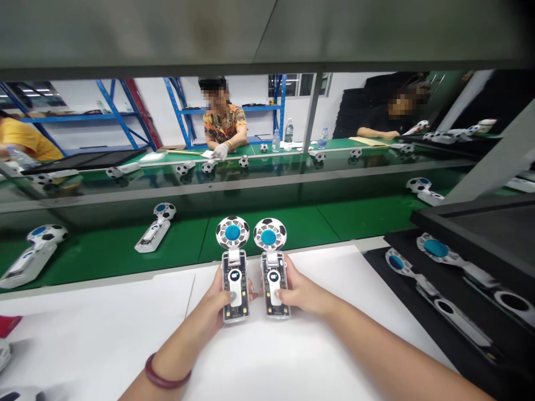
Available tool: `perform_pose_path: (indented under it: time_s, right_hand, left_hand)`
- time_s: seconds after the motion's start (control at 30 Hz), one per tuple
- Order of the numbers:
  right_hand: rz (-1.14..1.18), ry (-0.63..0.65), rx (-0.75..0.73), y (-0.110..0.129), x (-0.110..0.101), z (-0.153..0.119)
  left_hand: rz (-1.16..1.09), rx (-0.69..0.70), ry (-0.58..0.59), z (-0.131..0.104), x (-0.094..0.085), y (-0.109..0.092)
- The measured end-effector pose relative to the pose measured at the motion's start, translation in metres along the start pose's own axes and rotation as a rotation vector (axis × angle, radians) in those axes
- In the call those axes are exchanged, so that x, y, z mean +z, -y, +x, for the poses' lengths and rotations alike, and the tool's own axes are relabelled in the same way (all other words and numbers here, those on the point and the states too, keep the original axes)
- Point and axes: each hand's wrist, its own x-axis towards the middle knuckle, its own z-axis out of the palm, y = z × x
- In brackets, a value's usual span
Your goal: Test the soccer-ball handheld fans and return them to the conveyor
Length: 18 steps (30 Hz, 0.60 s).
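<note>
Two handheld devices with round soccer-ball-patterned heads and clear bodies stand side by side over the white work surface [321, 356]. My left hand [215, 301] is closed around the left device [236, 287], its thumb on the white front strip. My right hand [296, 287] grips the right device [275, 284] in the same way, thumb on the strip. Each device has a blue disc in its head and a small lit display on its body. The two devices are close together but apart. The fingers behind them are partly hidden.
Beyond the white surface runs a green conveyor [346, 220] with similar devices, one [154, 231] at the left. A black tray [401, 301] on the right holds several more. Across the line sits a person [225, 125] with a gloved hand. An overhead panel [167, 33] spans the top.
</note>
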Motion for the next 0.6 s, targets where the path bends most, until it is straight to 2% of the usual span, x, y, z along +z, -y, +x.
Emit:
perform_pose_path:
  time_s: [0.27, 0.4, 0.5, 0.6]
  right_hand:
    - [-0.003, -0.070, -0.008, 0.003, 0.007, -0.001]
    - [0.019, -0.078, -0.104, 0.013, 0.011, -0.003]
    - [0.088, -0.088, -0.254, 0.033, 0.015, -0.003]
    - [0.172, -0.176, -0.328, 0.071, 0.017, -0.007]
  left_hand:
    - [0.027, 0.022, -0.007, 0.000, 0.003, -0.001]
    - [0.018, 0.089, -0.030, -0.003, 0.005, -0.006]
    - [-0.029, 0.201, -0.069, -0.006, 0.016, -0.027]
    - [-0.101, 0.317, -0.061, -0.011, 0.030, -0.067]
